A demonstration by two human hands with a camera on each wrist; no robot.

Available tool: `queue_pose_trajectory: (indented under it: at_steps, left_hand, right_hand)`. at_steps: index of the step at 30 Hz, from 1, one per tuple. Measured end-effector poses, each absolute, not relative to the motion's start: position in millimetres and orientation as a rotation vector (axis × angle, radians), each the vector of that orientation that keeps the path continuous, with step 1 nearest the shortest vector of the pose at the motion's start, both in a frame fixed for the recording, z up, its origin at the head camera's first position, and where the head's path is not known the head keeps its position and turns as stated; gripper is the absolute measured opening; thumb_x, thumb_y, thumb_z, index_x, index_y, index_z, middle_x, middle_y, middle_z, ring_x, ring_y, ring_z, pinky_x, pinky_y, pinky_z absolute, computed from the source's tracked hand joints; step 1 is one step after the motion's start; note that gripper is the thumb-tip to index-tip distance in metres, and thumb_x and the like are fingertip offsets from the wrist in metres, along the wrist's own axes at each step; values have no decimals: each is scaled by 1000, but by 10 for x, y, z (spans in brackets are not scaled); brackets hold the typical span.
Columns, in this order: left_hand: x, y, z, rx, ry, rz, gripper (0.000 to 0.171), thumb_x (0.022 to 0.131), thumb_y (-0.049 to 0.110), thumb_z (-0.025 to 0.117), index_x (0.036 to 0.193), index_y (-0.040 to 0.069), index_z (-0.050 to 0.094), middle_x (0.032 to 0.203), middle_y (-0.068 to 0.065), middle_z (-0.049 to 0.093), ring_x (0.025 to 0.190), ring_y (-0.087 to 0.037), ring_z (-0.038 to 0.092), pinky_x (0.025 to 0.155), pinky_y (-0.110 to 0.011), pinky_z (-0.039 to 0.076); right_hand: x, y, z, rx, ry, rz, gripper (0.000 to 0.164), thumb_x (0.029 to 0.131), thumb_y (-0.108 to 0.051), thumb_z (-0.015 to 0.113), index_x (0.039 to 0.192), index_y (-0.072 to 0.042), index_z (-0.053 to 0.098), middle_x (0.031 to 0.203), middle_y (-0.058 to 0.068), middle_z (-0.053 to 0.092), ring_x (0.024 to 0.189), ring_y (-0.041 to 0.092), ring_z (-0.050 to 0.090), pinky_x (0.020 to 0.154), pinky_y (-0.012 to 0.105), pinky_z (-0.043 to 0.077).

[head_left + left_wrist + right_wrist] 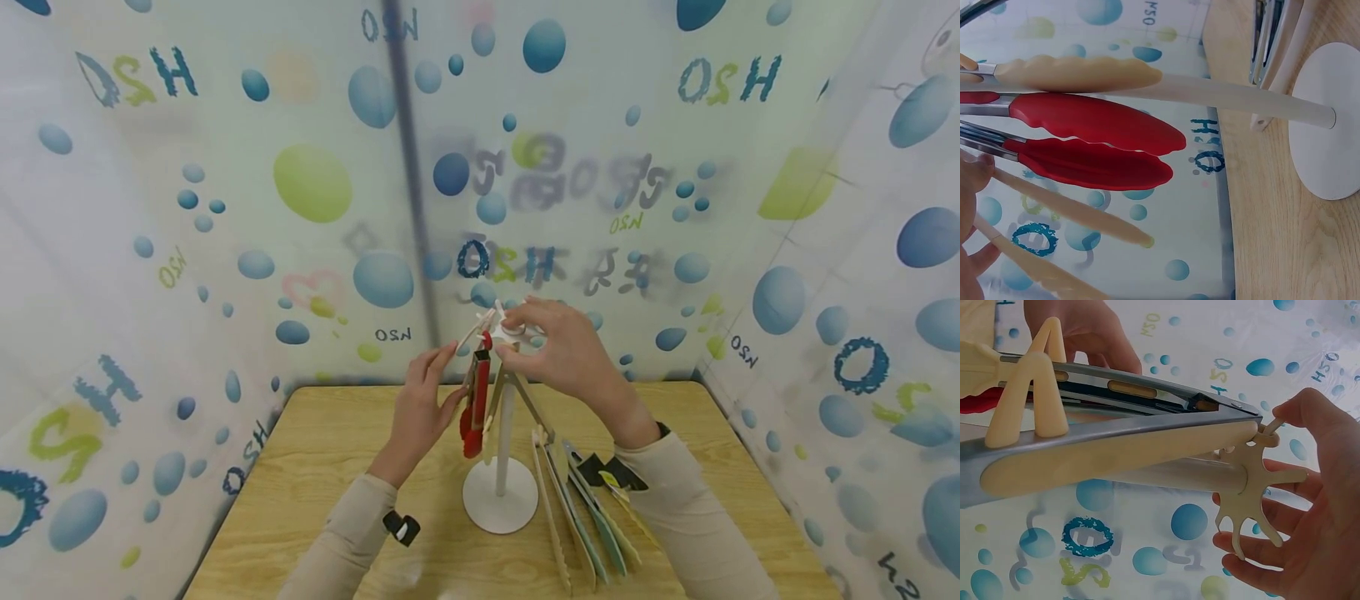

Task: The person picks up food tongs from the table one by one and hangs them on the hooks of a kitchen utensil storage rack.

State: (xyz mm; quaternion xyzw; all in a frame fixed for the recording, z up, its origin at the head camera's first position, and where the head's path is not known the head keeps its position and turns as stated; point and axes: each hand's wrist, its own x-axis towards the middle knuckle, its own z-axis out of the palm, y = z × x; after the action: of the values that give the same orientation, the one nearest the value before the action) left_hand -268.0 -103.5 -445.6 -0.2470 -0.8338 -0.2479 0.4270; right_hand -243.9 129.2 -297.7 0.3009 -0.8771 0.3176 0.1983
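A white utensil stand [506,433] with a ring of hooks [1244,494] at its top stands upright on the table. My right hand [562,346] holds that hooked top, thumb on one hook and fingers behind the others. Red-tipped tongs [475,404] hang from the stand, as do cream-tipped tongs [1116,459] with metal arms. On the stand's left, my left hand [423,408] holds another pair of beige tongs [1079,209], their arms spread and tips pointing down. Whether their upper end touches a hook I cannot tell.
Several more tongs [577,517] lie side by side on the wooden table [322,467], right of the stand's round base [500,508]. A curtain [315,250] printed with bubbles surrounds the table at the back and sides.
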Motion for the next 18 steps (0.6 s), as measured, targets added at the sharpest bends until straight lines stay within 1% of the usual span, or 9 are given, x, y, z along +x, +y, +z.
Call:
queue_pose_trajectory:
  at_steps: [4,10,15,18]
  left_hand:
    - [-2720,-1031,-4479,-616,-2101,-636,80,78,10,83,148,16,43,127,-14,55,113,-29,57,73,-40,61]
    - [-2756,-1024,-4500,-624,-2108,-667,76,82,9,80,148,15,43,127,-12,54,113,-27,57,71,-38,60]
    - [-2751,-1021,-4513,-621,-2118,-676,74,83,8,79,148,16,44,127,-13,55,112,-27,57,75,-39,61]
    - [-2743,-1024,-4521,-622,-2125,-678,73,84,9,78,148,18,43,127,-13,55,113,-27,57,75,-38,60]
  right_hand:
    - [-2430,1289,-2974,836,-2460,889,29,86,-35,72,108,-16,74,115,2,73,136,28,53,101,53,50]
    - [-2427,1290,-2978,835,-2455,886,27,86,-36,72,107,-18,74,114,2,73,136,29,53,101,53,50]
    - [-2418,1287,-2974,838,-2444,892,28,86,-36,73,107,-18,74,114,2,73,135,32,53,101,54,50]
    - [-2411,1288,-2972,839,-2439,893,27,86,-36,73,107,-18,74,113,2,73,135,31,53,101,54,49]
